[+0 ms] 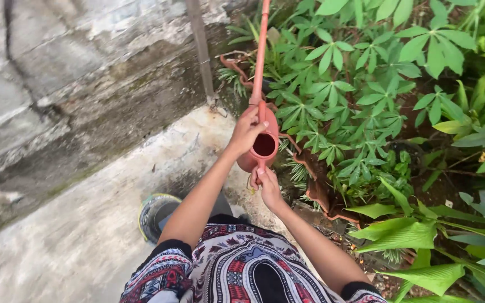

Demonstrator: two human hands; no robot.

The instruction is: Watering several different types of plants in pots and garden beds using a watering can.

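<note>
While the head camera looks straight down past a patterned shirt (242,269), both bare hands meet on a terracotta-coloured watering can (262,147) near the centre of the frame. The left hand (246,130) lies over the can's top at about ten o'clock from its round filling hole, fingers curled across the rim and gripping it. The right hand (266,185) sits at six o'clock from the hole, fingers closed around the lower end of the handle. The can is held in the air, tilted away from the person, and its long thin spout (260,50) runs toward twelve o'clock and leaves the frame at the top edge. The hole looks dark inside; whether it holds water cannot be told.

At two to four o'clock from the can spreads a bed of green plants (377,84) with finger-shaped leaves, and broader, paler leaves (422,235) fill the five o'clock corner. A low edging of curved reddish tiles (318,191) runs between the plants and the concrete floor (74,235). At ten o'clock rises a stained, weathered wall (57,67), with a thin upright pole (200,50) just beside it. At eight o'clock from the can, partly hidden under the left forearm, a round dark container with a yellow-green rim (155,216) stands on the floor.
</note>
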